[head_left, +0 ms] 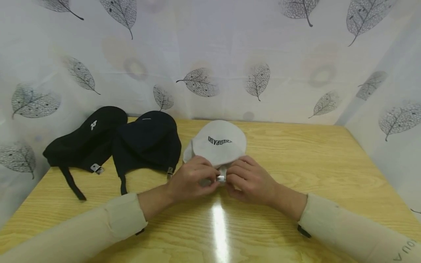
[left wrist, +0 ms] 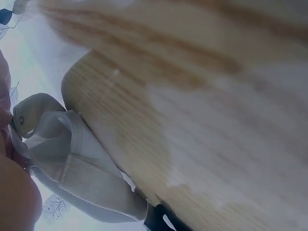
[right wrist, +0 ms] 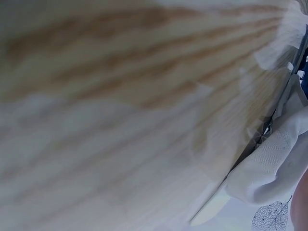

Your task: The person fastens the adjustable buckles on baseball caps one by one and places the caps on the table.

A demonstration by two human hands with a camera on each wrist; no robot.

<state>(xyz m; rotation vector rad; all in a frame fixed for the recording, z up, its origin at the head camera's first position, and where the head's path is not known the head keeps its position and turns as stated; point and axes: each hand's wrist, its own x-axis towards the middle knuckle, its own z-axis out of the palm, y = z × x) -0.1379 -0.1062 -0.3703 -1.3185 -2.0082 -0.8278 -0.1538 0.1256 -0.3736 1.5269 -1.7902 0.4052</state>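
Note:
A white cap [head_left: 219,140] with dark lettering lies near the middle of the table, its back strap towards me. At that strap a silvery metal buckle [head_left: 220,178] shows between my two hands. My left hand [head_left: 194,178] pinches the strap end on the buckle's left side. From the right, my right hand [head_left: 251,180] pinches the strap beside the buckle with curled fingers. In the left wrist view the white cap [left wrist: 96,187] shows its inner band, and the fingertips are partly cut off. The right wrist view shows only the edge of the cap [right wrist: 264,168].
To the left lie a black cap [head_left: 88,137] with a white emblem and a dark navy cap [head_left: 148,140], their straps undone and hanging towards me. The wooden table [head_left: 312,157] meets a leaf-patterned white cloth [head_left: 230,47] at the back and sides.

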